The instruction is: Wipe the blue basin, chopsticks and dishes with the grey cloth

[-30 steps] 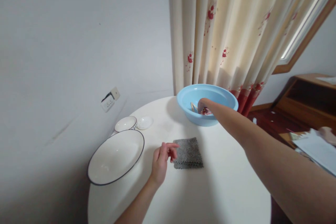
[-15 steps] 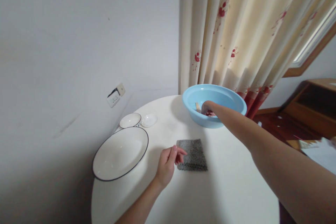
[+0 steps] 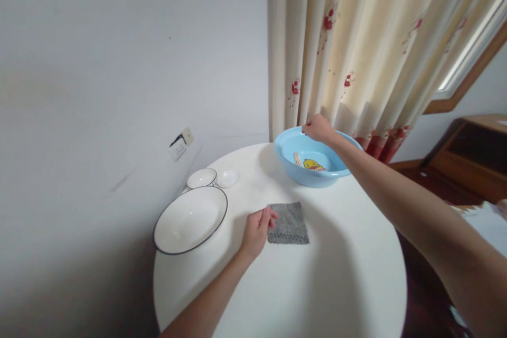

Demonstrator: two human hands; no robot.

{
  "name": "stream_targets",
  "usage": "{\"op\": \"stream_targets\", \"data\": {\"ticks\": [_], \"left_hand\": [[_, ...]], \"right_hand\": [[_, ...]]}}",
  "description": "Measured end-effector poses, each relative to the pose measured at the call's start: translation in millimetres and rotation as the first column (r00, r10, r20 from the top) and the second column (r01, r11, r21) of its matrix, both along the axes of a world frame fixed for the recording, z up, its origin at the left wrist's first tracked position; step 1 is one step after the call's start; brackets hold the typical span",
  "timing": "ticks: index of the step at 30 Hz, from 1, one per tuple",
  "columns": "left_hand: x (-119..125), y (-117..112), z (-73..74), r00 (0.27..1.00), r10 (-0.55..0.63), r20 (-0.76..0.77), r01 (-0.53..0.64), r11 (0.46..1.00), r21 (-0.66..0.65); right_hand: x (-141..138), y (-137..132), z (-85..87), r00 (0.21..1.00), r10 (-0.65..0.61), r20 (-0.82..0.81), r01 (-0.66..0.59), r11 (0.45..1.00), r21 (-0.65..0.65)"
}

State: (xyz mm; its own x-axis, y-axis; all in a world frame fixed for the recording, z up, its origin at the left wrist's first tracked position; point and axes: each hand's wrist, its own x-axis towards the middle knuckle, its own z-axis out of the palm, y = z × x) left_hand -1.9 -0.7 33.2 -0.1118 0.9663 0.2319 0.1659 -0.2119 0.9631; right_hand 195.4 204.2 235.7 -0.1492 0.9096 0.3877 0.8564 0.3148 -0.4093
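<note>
My right hand (image 3: 319,129) is raised over the rim of a light blue plastic basin (image 3: 293,169), its fingers closed; whatever they may hold is hidden or too small to name. Inside the basin lie several pale thin sticks (image 3: 297,159), possibly chopsticks, beside a yellow duck picture (image 3: 312,164) on the bottom. My left hand (image 3: 257,228) is loosely curled at the left edge of a grey square cloth (image 3: 288,223), with nothing visible in its fingers. Whether it touches the cloth, I cannot tell. The cloth lies flat on the white round table (image 3: 277,285).
At the table's left stands a large white dish with a dark rim (image 3: 190,222). Behind it are a smaller white bowl (image 3: 202,178) and a small white dish (image 3: 227,178). A wall with a socket (image 3: 178,149) borders the left; a cream flowered curtain (image 3: 317,63) hangs behind the basin.
My right hand has come up out of the basin to above its rim, uncovering the duck picture. My left hand stays beside the cloth, its fingers slightly more drawn in. The view has shifted slightly.
</note>
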Motion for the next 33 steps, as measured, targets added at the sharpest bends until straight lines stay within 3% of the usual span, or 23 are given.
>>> {"op": "stream_targets", "data": {"ticks": [3, 7, 11, 15, 18, 20, 27, 30, 33], "left_hand": [[-1, 4, -4.9, 0.992, 0.049, -0.116, -0.045, 0.999, 0.030], [1, 8, -14.1, 0.948, 0.099, -0.304, -0.083, 0.994, 0.065], [3, 3, -19.9, 0.853, 0.119, -0.508, -0.055, 0.989, 0.140], [4, -7, -21.1, 0.670, 0.011, -0.742, 0.058, 0.996, 0.067], [5, -12, -22.0, 0.496, -0.134, -0.858, 0.117, 0.989, -0.086], [6, -13, -22.8, 0.428, -0.194, -0.883, 0.121, 0.980, -0.157], [9, -13, -23.4, 0.355, -0.239, -0.904, 0.122, 0.970, -0.208], [10, -17, -10.8, 0.331, -0.265, -0.906, 0.113, 0.964, -0.241], [3, -22, 18.9, 0.308, -0.215, -0.927, 0.112, 0.976, -0.189]], "right_hand": [[-9, -60, -10.8, 0.977, 0.201, -0.065, -0.203, 0.979, -0.019], [-13, -130, -72.0, 0.926, 0.348, -0.145, -0.364, 0.926, -0.103], [-10, -147, -143.0, 0.954, 0.230, -0.192, -0.270, 0.937, -0.222], [-4, -140, -185.7, 0.965, 0.101, -0.241, -0.155, 0.964, -0.217], [3, -136, -201.6, 0.970, 0.065, -0.236, -0.115, 0.972, -0.207], [8, -134, -208.8, 0.978, 0.044, -0.203, -0.086, 0.975, -0.204], [9, -122, -231.7, 0.996, 0.093, -0.016, -0.094, 0.977, -0.191], [6, -121, -240.2, 0.990, 0.140, 0.024, -0.131, 0.967, -0.217], [5, -118, -246.0, 0.985, 0.174, 0.024, -0.164, 0.961, -0.223]]}}
